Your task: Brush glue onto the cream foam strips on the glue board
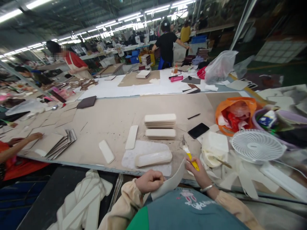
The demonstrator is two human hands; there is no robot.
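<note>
My left hand is closed on the lower edge of a curved white strip, held just in front of the apron. The strip's upper end meets the fingers of my right hand. Against those fingers lies a yellow-handled tool with a metal end, possibly snips; its exact kind is unclear. Behind the hands, a pale rounded piece rests on a whitish sheet. Two stacks of white rounded strips, a rear stack and a nearer stack, stand farther back. Single strips lie to the left.
A phone and a black pen lie right of the stacks. Farther right are an orange bag, a white fan grille and scraps. Many white strips lie below the table edge. A co-worker's hand is at left.
</note>
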